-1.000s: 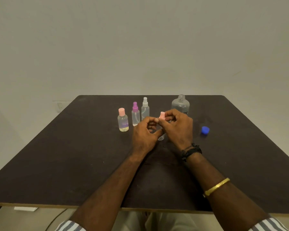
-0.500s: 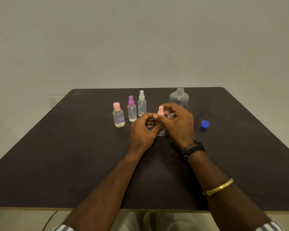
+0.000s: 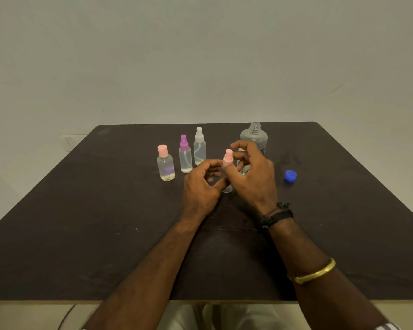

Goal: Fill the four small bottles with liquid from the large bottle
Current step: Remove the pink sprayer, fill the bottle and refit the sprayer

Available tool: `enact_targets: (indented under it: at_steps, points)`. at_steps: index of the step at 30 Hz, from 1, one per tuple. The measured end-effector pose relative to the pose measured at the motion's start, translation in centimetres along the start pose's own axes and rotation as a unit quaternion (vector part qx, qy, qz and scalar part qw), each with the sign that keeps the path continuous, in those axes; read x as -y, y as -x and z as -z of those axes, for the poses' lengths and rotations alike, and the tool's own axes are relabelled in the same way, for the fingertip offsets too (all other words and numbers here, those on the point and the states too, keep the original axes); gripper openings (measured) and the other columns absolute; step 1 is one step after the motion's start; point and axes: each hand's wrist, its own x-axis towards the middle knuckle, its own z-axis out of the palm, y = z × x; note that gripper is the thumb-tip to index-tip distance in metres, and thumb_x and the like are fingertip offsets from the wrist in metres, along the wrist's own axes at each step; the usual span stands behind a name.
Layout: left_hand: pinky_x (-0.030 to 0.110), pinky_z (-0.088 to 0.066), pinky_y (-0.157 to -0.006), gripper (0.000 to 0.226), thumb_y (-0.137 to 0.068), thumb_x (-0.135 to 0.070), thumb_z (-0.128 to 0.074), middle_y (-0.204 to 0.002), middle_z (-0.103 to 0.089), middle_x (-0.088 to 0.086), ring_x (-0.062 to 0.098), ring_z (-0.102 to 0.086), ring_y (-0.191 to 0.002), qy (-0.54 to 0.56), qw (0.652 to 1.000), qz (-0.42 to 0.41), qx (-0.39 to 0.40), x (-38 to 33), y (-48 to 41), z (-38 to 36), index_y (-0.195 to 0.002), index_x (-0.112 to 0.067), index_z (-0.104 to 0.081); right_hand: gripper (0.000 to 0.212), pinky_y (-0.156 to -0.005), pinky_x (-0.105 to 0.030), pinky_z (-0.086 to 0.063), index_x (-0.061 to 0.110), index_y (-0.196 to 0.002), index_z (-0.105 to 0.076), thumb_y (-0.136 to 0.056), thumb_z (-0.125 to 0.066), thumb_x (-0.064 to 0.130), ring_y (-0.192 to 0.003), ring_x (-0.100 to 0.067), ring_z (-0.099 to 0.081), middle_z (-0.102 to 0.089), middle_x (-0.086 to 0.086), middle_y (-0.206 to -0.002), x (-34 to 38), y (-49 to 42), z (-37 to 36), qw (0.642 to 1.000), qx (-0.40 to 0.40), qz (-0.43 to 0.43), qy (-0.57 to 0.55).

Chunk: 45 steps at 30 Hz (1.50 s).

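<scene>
— What's nearest on your feed?

— Two bare forearms reaching in from the bottom edge. The right one wears a gold bangle and, at the wrist, a black wristband. Both arms lie over a dark surface.

— And the hands?

— They meet at the middle, around a pink-topped spray bottle that stands upright with its base on the surface. My left hand has its fingers curled and its thumb stretched out to the bottle's lower body, so it grips the bottle there. My right hand lays its thumb against the bottle just under the pink top. Its fingers are loosely curved and fanned behind the top, and I cannot tell whether they touch it.

— Anything off to the side?

— A blue cap lies on the surface to the right of the right hand, apart from it.

— Further back?

— Three more small bottles, all upright, left of the hands: a pink-capped bottle with clear liquid in it, then a purple-topped spray bottle just beside it, then a white-topped spray bottle a little farther back. Behind the right hand stands the large bottle, upright, its threaded neck uncapped and its lower part hidden by my fingers. Beyond the surface is a plain pale wall.
</scene>
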Motion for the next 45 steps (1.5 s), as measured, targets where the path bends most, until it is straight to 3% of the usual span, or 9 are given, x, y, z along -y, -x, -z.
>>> enact_targets:
  at_steps: [5,9,14,19,25,32,36,41,45]
  points:
    - [0.034,-0.062,-0.082,0.035,-0.081,-0.017,-0.084,-0.103,-0.076,-0.006,0.008,-0.072,-0.093,-0.010,1.000,-0.021,-0.001,-0.4,0.3,0.1,-0.114,-0.014,-0.073,0.042,-0.067,-0.039,-0.059,0.027,-0.113,-0.061,-0.080,-0.080,0.045,-0.071,-0.009,-0.062,-0.066,0.015,-0.093,0.1,0.0,0.0,1.000,-0.013,-0.006,0.017]
    - [0.030,-0.061,-0.083,0.038,-0.081,-0.016,-0.083,-0.105,-0.075,-0.006,0.006,-0.071,-0.095,-0.014,1.000,-0.024,0.004,-0.5,0.3,0.2,-0.118,-0.014,-0.072,0.038,-0.070,-0.042,-0.059,0.028,-0.118,-0.057,-0.083,-0.072,0.030,-0.081,-0.009,-0.066,-0.070,0.013,-0.096,0.3,0.1,0.3,1.000,0.001,-0.003,-0.009]
    - [0.032,-0.061,-0.083,0.035,-0.081,-0.018,-0.084,-0.103,-0.075,-0.009,0.005,-0.071,-0.095,-0.017,1.000,-0.025,0.005,-0.6,0.4,0.3,-0.114,-0.016,-0.073,0.042,-0.070,-0.032,-0.059,0.024,-0.115,-0.061,-0.081,-0.082,0.036,-0.077,-0.008,-0.062,-0.064,0.014,-0.094,0.3,0.0,0.3,1.000,-0.006,0.000,-0.001]
    - [0.030,-0.060,-0.083,0.038,-0.083,-0.020,-0.082,-0.105,-0.075,-0.008,0.006,-0.071,-0.097,-0.022,0.999,-0.024,0.009,-0.4,0.3,0.4,-0.120,-0.017,-0.072,0.032,-0.071,-0.025,-0.057,0.024,-0.117,-0.061,-0.089,-0.077,0.024,-0.089,-0.005,-0.067,-0.067,0.017,-0.097,0.7,0.1,0.4,0.999,-0.014,0.017,-0.026]
    - [0.024,-0.059,-0.085,0.046,-0.085,-0.022,-0.082,-0.113,-0.074,-0.007,0.004,-0.069,-0.101,-0.032,0.999,-0.016,0.013,-0.2,0.2,0.5,-0.128,-0.016,-0.069,0.024,-0.065,-0.037,-0.055,0.021,-0.121,-0.063,-0.098,-0.066,0.015,-0.091,-0.010,-0.070,-0.073,0.009,-0.104,1.2,0.0,0.6,0.996,-0.049,0.023,-0.072]
    - [0.012,-0.055,-0.081,0.044,-0.085,-0.020,-0.082,-0.114,-0.073,-0.008,0.002,-0.068,-0.101,-0.030,0.999,0.023,-0.020,-0.1,-0.2,0.9,-0.127,-0.020,-0.068,0.029,-0.067,-0.019,-0.053,0.015,-0.122,-0.066,-0.094,-0.065,0.006,-0.085,-0.005,-0.067,-0.071,0.006,-0.110,1.7,-0.3,1.4,0.986,-0.140,0.047,-0.078]
    - [0.014,-0.056,-0.079,0.045,-0.084,-0.023,-0.083,-0.112,-0.074,-0.005,0.004,-0.069,-0.099,-0.030,0.997,0.049,-0.054,0.2,-0.5,1.1,-0.125,-0.018,-0.068,0.033,-0.072,-0.012,-0.051,0.015,-0.119,-0.068,-0.090,-0.067,0.001,-0.094,0.003,-0.063,-0.068,0.007,-0.110,1.4,-0.5,1.5,0.984,-0.161,0.055,-0.059]
    - [0.021,-0.060,-0.080,0.044,-0.082,-0.023,-0.085,-0.111,-0.075,-0.004,0.004,-0.070,-0.097,-0.018,0.995,0.065,-0.077,0.4,-0.6,1.1,-0.122,-0.017,-0.069,0.017,-0.068,-0.033,-0.054,0.015,-0.100,-0.069,-0.085,-0.070,0.007,-0.081,-0.008,-0.058,-0.064,0.001,-0.096,-0.2,-0.6,1.1,0.992,-0.120,0.037,0.028]
    - [0.028,-0.062,-0.085,0.047,-0.081,-0.022,-0.086,-0.113,-0.075,0.000,0.009,-0.072,-0.100,-0.005,0.995,0.069,-0.066,0.5,-0.6,1.0,-0.123,-0.015,-0.067,0.010,-0.068,-0.035,-0.053,0.017,-0.090,-0.066,-0.083,-0.071,0.013,-0.076,-0.010,-0.056,-0.061,0.002,-0.089,-0.8,-0.2,0.8,0.993,-0.042,0.033,0.104]
